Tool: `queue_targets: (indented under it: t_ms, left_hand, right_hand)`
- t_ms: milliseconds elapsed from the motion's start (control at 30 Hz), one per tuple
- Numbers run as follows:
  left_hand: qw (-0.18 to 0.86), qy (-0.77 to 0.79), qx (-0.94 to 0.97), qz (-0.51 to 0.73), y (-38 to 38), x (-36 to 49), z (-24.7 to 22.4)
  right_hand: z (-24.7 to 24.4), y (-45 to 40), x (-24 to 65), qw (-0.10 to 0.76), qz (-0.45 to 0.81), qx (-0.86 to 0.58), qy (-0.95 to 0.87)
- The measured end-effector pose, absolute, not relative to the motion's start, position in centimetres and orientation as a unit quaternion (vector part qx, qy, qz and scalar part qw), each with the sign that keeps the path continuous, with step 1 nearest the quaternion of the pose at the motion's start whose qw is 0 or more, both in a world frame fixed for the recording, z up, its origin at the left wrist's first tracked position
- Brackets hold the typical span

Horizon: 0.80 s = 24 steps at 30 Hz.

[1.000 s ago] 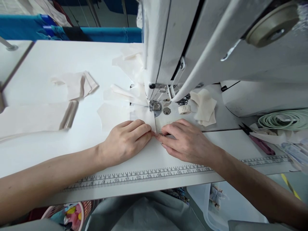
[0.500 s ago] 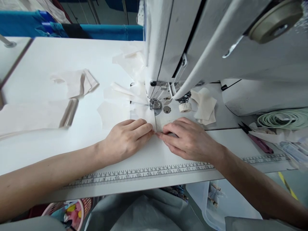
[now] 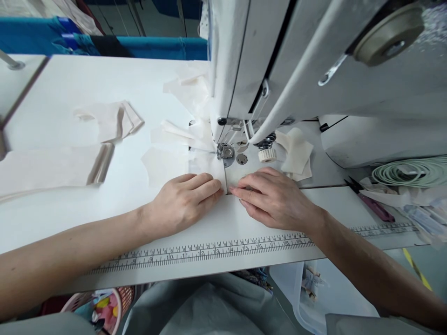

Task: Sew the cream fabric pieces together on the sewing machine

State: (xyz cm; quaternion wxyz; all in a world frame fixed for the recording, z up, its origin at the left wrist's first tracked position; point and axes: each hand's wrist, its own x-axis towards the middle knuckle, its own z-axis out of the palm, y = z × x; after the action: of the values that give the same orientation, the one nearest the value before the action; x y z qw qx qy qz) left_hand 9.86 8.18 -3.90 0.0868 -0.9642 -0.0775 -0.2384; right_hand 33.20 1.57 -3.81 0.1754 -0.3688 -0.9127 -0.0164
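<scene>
Mid-frame, cloth point(image 3: 213, 166) lies at the sewing foot point(image 3: 225, 151), its near stretch seemingly unsewn — finished length unclear. Left hand point(image 3: 185, 203) pinches its edge; right hand point(image 3: 277, 199) narrow — hold unclear.

Left hand point(image 3: 183, 203): thumb mostly hidden behind the fingers; its hold on the pale cloth point(image 3: 207, 165) cannot be told.
Right hand point(image 3: 274, 197): palm faces down, out of sight; fingertip contact with the cloth is unclear.
Presser foot point(image 3: 223, 151): needle point too small to make out.
Sewing machine point(image 3: 279, 56): top and right side cut off by the picture's edge.
Folded stack point(image 3: 52, 165): left end out of view.
Ruler strip point(image 3: 216, 251): partly covered by the forearms.
Basket point(image 3: 125, 298): bottom cut off; contents blurred.
</scene>
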Motion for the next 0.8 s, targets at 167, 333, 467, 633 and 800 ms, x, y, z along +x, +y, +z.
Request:
queue_targets:
  t_ms: [167,333,467,633,800]
  left_hand:
    - [0.092,-0.078,-0.963,-0.239,8.1,9.9,-4.0]
    - [0.091,-0.078,-0.964,-0.239,8.0,9.7,-4.3]
    - [0.089,-0.078,-0.965,-0.234,7.9,9.6,-4.3]
    - [0.078,-0.094,-0.964,-0.235,7.1,9.7,-4.1]
    - [0.081,-0.1,-0.963,-0.237,6.4,9.9,-4.0]
  right_hand:
    - [-3.9,1.6,32.9,0.143,-0.038,-0.38,-0.913]
    - [-3.8,1.7,32.6,0.14,-0.051,-0.375,-0.915]
    - [-3.8,1.6,32.4,0.146,-0.042,-0.38,-0.912]
    - [-3.7,1.5,31.9,0.156,-0.021,-0.38,-0.911]
    - [-3.6,1.5,31.9,0.16,-0.014,-0.381,-0.911]
